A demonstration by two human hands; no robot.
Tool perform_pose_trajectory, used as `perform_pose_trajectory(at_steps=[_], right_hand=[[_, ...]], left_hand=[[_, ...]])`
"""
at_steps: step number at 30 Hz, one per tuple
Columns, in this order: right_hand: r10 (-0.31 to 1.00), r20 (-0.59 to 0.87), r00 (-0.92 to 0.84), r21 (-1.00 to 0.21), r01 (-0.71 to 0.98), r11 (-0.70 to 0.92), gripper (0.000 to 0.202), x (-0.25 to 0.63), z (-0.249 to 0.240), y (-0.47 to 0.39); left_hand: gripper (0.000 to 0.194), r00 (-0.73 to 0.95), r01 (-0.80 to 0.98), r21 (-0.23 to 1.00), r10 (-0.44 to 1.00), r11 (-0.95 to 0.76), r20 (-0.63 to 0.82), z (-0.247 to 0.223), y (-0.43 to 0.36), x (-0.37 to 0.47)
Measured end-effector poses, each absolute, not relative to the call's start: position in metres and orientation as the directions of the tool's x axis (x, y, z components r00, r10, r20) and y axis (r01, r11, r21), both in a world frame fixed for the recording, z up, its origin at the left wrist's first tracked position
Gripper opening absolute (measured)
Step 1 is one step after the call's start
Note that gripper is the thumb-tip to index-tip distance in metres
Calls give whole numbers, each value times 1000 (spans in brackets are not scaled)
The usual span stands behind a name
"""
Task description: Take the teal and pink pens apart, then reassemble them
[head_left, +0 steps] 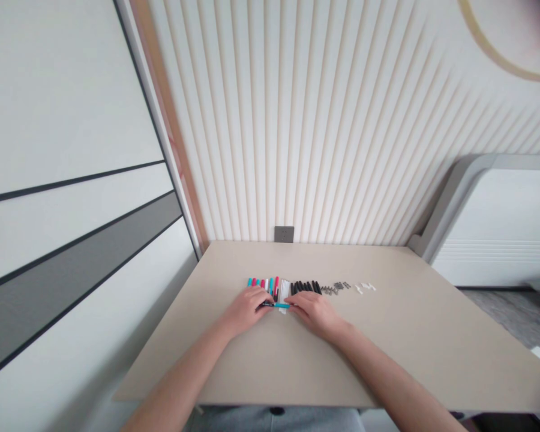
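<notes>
Between my two hands lies a pen (282,305) with a blue barrel and a black end, held level just above or on the table. My left hand (251,306) is closed on its black end, and the fingertips of my right hand (312,309) pinch the blue end. Behind my left hand stands a row of coloured pen barrels (263,282) in blue, pink and white. White thin tubes (285,287) lie between the hands. Just beyond my right hand is a row of black pen parts (306,286), partly covered by the fingers.
Small grey springs or clips (337,287) are scattered right of the black parts. Farther right lie small white pieces (364,287). The beige table (279,366) meets a ribbed wall with a socket (284,234); a white cabinet (72,240) stands left.
</notes>
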State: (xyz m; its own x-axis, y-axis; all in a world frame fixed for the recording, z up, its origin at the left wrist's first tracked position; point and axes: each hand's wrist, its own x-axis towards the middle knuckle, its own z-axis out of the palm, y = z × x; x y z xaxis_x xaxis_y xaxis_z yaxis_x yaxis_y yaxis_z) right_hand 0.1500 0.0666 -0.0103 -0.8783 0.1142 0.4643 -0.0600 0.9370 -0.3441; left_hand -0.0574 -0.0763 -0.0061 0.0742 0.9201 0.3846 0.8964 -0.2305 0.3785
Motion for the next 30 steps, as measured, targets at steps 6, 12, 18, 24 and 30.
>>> perform_pose_trajectory(at_steps=[6,12,18,24,30], right_hand=[[145,499,-855,-356,-49,933,27,156,0,70],[248,406,-879,-380,84,921,32,165,-2,85],[254,420,-871,-360,97,928,25,163,-10,88],[130,524,-842,-250,-6,968,27,157,-12,74],[49,531,-846,-161,-44,986,26,157,-13,74]], left_hand=[[6,5,897,395,898,-198,439,-8,-75,-60],[8,-70,883,441,882,-163,466,-9,-76,-65],[7,-61,872,451,874,-189,483,-9,-75,-63],[6,51,877,403,886,-260,460,-5,-77,-56],[12,113,872,373,873,-316,475,-6,-78,-57]])
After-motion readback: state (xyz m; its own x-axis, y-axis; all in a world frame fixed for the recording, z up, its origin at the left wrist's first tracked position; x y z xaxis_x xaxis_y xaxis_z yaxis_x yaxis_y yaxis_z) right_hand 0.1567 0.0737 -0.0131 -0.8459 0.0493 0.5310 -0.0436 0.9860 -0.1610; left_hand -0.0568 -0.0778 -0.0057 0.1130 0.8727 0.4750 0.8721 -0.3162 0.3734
